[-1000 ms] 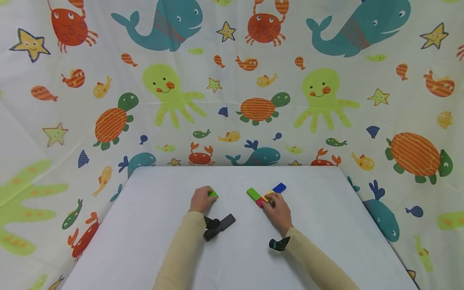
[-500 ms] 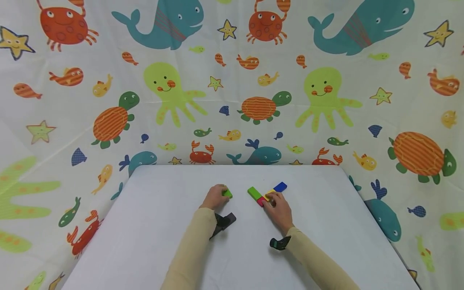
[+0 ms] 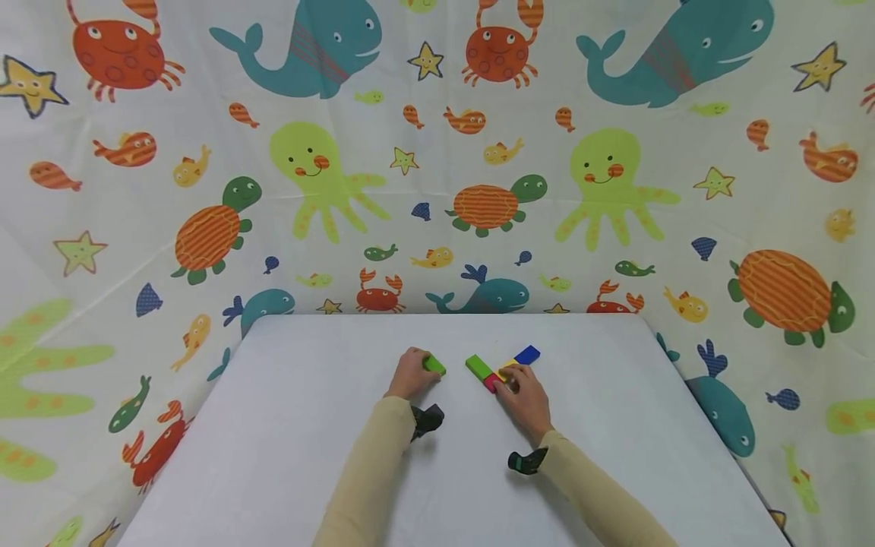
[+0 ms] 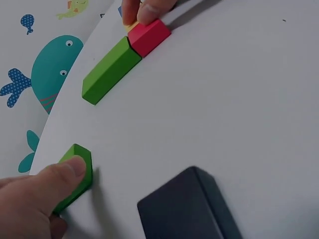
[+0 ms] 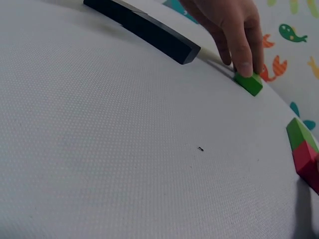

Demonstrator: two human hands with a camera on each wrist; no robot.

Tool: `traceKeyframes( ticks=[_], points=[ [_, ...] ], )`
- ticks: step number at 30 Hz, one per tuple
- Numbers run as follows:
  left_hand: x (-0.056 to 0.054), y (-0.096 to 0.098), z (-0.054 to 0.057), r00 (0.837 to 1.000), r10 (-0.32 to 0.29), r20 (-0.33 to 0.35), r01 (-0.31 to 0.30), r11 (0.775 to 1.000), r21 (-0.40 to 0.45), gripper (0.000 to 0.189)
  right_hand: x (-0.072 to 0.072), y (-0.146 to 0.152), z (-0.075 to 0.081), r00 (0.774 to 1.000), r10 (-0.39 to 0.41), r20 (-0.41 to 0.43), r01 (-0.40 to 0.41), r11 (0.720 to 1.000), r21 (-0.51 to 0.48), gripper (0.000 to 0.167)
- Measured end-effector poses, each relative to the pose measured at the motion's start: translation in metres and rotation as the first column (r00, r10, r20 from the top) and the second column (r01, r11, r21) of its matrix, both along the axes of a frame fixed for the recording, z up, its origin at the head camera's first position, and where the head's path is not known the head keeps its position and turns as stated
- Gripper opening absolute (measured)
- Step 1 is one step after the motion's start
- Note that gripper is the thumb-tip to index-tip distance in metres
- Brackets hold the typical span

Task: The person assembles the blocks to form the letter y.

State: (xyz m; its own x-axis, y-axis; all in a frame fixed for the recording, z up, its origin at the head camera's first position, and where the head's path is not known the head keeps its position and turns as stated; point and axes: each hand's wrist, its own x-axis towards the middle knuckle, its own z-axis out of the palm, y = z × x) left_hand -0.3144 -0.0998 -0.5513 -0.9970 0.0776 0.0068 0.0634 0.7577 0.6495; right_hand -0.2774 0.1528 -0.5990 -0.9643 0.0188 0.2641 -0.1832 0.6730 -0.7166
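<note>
My left hand pinches a small green block close over the white table, its thumb along the block's side in the left wrist view. To the right, a second green block lies end to end with a red block. From the red one, a yellow block and a blue block run off at an angle, making a V. My right hand holds the yellow block between thumb and index finger, fingertips right beside the red one. The fingers partly hide the yellow block.
Two black blocks lie end to end nearer the body, mostly behind the left wrist's camera in the head view. Another camera is worn on the right wrist. A sea-animal cloth hangs behind the white table.
My left hand has carried its green block to the right, toward the row of coloured blocks, and its wrist now covers more of the black blocks. The right hand has stayed in place.
</note>
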Motion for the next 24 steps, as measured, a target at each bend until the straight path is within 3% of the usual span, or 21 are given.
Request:
traceKeyframes(
  ticks=[7,12,16,22,24],
  points=[
    [-0.013,0.02,-0.003,0.998,-0.019,-0.052,0.019,1.0,0.005,0.05,-0.002,0.003,-0.002,1.0,-0.02,0.004,0.02,1.0,0.004,0.031],
    [-0.028,0.029,0.004,0.995,0.04,-0.088,-0.033,0.996,0.079,0.05,-0.001,0.002,0.0,1.0,-0.017,-0.007,0.017,1.0,0.009,0.03],
    [-0.033,0.033,0.008,0.99,0.085,-0.116,-0.07,0.989,0.127,0.047,0.001,0.0,-0.001,1.0,-0.017,-0.02,0.018,1.0,0.016,0.029],
    [-0.029,0.037,-0.001,0.983,0.062,-0.172,-0.079,0.992,-0.099,0.023,-0.001,0.001,-0.002,0.999,-0.015,-0.038,0.017,0.999,0.031,0.029],
    [-0.028,0.038,-0.004,0.98,0.076,-0.185,-0.089,0.994,-0.066,0.018,-0.002,0.001,-0.002,0.999,-0.012,-0.036,0.013,1.0,0.027,0.029]
  ],
)
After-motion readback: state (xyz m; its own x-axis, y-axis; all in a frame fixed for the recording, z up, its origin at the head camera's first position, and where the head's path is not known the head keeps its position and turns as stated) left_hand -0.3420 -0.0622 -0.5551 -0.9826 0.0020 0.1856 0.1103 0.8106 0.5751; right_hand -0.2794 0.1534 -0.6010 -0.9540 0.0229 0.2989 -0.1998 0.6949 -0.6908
